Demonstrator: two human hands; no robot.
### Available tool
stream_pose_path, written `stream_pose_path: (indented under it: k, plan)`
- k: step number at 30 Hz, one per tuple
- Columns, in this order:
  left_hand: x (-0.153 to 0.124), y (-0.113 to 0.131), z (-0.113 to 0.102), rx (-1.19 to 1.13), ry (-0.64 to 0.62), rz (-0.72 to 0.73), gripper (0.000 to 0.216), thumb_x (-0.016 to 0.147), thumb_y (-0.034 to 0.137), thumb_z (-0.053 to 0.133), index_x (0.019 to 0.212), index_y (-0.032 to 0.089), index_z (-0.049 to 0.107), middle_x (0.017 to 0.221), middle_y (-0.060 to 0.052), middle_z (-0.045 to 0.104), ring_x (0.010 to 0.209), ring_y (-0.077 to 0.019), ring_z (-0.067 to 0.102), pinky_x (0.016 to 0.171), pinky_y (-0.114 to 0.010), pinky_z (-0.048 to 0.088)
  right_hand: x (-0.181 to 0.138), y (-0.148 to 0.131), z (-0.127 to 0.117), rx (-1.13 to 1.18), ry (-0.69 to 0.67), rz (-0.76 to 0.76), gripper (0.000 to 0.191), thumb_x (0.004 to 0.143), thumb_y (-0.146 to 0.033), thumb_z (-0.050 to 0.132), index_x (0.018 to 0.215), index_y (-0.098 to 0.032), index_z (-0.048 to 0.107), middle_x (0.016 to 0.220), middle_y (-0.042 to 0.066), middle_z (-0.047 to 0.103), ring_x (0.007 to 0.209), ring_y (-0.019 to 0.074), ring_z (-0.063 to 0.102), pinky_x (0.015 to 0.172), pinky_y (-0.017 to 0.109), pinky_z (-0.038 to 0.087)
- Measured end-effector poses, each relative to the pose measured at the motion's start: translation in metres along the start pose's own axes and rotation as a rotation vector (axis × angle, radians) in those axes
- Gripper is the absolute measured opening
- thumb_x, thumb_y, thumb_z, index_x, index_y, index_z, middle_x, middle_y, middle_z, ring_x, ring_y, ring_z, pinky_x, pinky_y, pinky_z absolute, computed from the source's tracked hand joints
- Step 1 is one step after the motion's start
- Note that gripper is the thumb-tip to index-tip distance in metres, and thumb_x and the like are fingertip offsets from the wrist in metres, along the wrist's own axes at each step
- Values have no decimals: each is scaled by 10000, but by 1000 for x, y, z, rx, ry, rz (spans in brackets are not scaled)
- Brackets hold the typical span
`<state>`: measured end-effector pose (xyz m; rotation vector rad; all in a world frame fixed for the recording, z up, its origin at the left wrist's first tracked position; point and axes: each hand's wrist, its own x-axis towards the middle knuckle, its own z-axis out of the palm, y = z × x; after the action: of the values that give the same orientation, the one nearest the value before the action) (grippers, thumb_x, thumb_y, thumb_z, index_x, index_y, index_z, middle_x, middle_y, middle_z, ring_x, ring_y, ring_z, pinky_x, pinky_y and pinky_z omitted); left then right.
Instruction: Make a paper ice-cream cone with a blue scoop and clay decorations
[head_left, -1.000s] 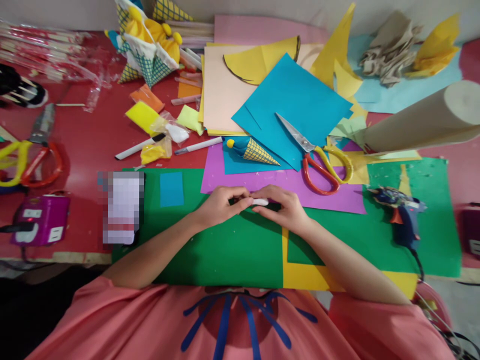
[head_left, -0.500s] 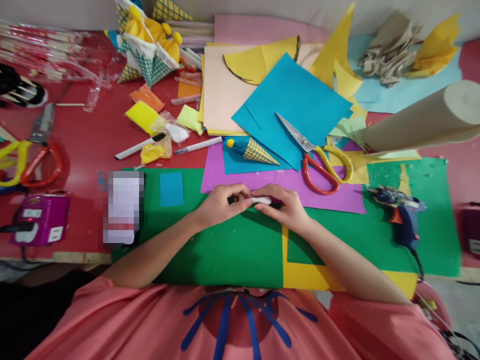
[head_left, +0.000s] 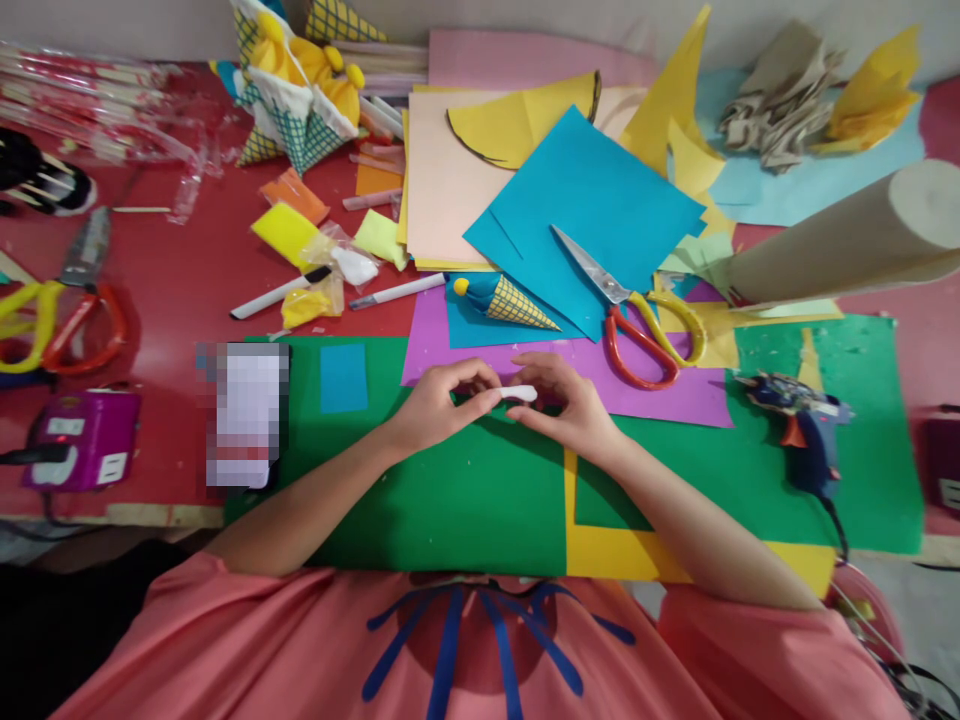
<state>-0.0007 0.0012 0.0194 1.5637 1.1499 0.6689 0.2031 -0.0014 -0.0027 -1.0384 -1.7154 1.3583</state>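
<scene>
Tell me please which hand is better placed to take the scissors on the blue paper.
Probably the right hand: it lies nearer the scissors and its fingers are spread, while the left hand holds the white piece.

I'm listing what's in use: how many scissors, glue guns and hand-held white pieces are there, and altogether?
Scissors: 2, the left pair and right pair
Glue gun: 1
White piece in the left hand: 1
Total: 4
</scene>
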Motion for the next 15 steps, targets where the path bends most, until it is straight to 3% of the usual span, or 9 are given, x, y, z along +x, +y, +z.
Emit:
stream_pose_path:
  k: [4,7,10,15]
  plan:
    - [0,1,0,-8,23,-41,180,816,342,601,810,164,626,656,15,631,580,-86,559,545,-185,452,1,-2,-1,-105,19,-16,207,849,-304,660,1003,-166,643,826,40,716,623,109,622,549,214,487]
    - [-1,1,2,-6,15,-77,253,775,411,666,833,164,653,628,26,615,543,-78,526,498,-172,421,2,-4,-2,-151,-27,-81,133,873,-287,634,927,-172,674,843,54,727,685,133,659,606,235,519]
    - [0,1,3,-6,-6,-78,251,798,416,661,805,166,673,618,24,626,522,-67,514,488,-166,408,2,-4,-3,-145,-37,-98,145,887,-302,624,947,-181,679,875,59,737,733,141,685,638,238,541]
    - [1,0,2,-47,-22,-94,243,836,405,633,802,168,679,586,28,621,495,-65,517,462,-167,398,2,-2,-2,-62,-41,-146,343,815,-322,724,1119,-188,637,1029,75,736,888,163,712,753,259,577]
